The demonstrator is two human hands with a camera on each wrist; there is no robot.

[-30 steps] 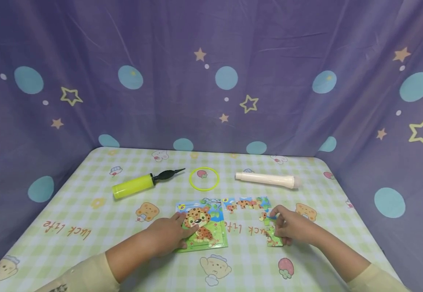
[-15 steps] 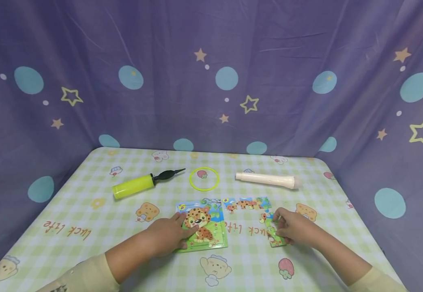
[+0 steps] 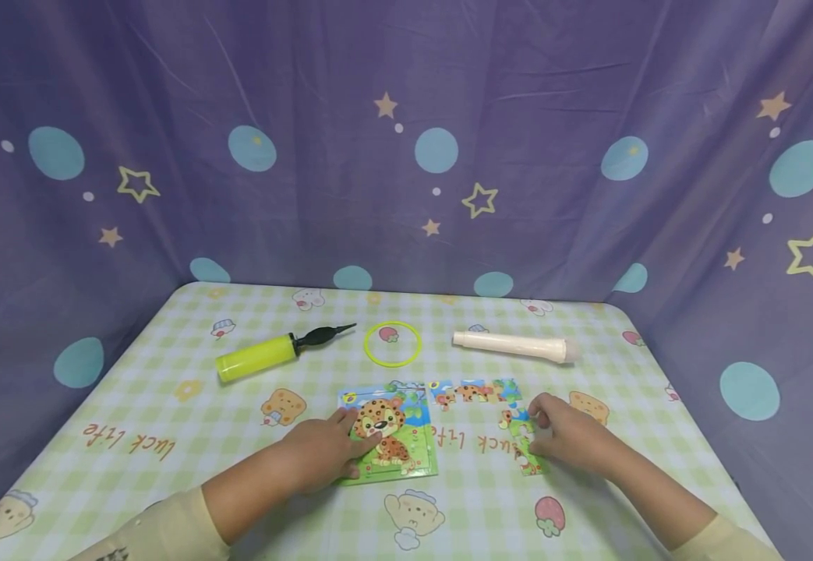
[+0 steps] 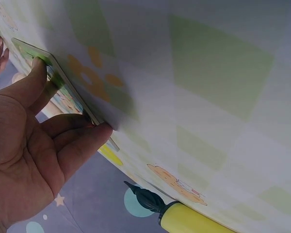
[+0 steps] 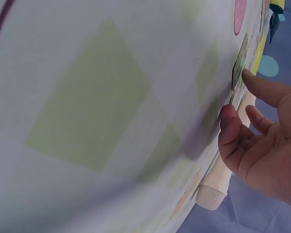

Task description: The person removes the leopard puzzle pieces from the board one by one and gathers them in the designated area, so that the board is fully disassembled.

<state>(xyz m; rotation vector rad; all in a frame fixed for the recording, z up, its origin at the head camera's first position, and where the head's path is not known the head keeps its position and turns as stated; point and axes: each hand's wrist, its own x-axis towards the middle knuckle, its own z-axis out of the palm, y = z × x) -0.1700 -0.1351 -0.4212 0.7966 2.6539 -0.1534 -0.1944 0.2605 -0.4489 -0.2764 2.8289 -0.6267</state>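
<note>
A square puzzle board with a seated spotted leopard lies face up; to its right, printed jigsaw pieces form a far row, bending at its right end into a near-running column.

Passage between forearms, microphone beyond right hand

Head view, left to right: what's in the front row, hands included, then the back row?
Front: left hand → leopard puzzle board → puzzle pieces → right hand. Back: yellow hand pump → yellow ring → white microphone.
</note>
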